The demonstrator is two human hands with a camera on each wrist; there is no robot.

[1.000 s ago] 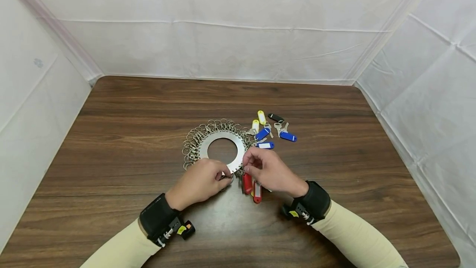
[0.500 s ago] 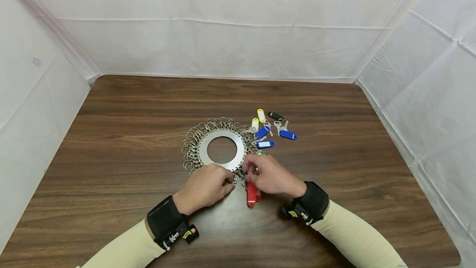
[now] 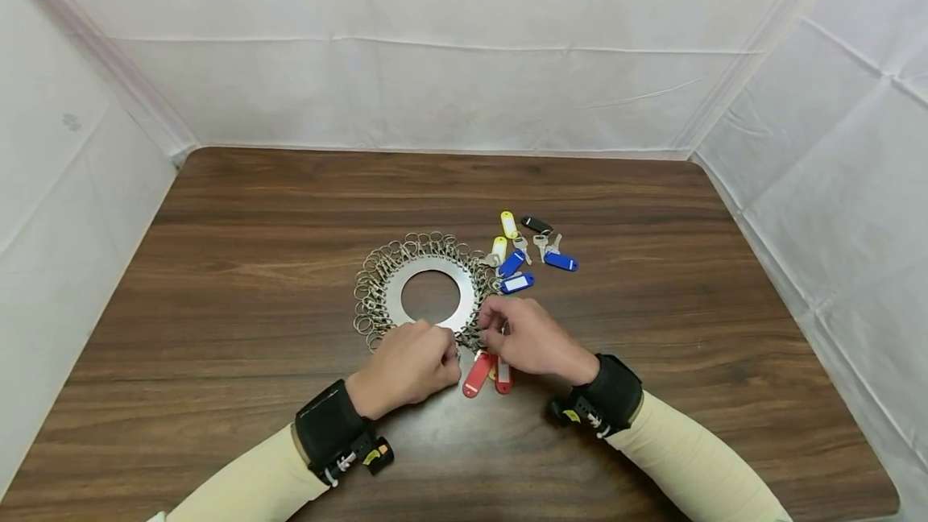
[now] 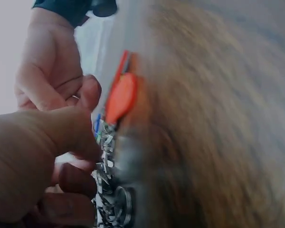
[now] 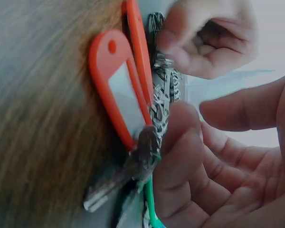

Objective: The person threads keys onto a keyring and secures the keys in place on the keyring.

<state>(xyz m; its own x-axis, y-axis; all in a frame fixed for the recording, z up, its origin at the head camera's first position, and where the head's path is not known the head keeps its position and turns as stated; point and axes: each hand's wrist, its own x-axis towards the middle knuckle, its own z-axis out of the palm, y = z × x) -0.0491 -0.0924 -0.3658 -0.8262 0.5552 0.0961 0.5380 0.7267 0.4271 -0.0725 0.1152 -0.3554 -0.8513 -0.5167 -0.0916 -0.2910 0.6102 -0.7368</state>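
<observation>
A flat metal ring plate (image 3: 394, 292), fringed with small metal clips and split rings, lies on the table between both hands. My left hand (image 3: 406, 367) is at its near edge, thumb and fingertips pinching a metal clip (image 5: 164, 59) in the right wrist view. My right hand (image 3: 532, 337) is at the near right edge, fingers bent against the clips, with thumb and forefinger apart and nothing between them. Below it hang a red key tag (image 3: 478, 375) and a second red tag (image 3: 503, 375). A key (image 5: 107, 190) and a green tag (image 5: 152, 204) show beside the right fingers.
Beyond the right hand lie blue tags (image 3: 518, 283), yellow tags (image 3: 509, 224), a black tag (image 3: 536, 225) and several keys (image 3: 540, 243). White sheeting (image 3: 435, 95) walls the wooden table (image 3: 254, 264) at the back and sides.
My left hand has shifted slightly right and towards me. The front red tag has swung to the left, away from the right hand, which has barely moved.
</observation>
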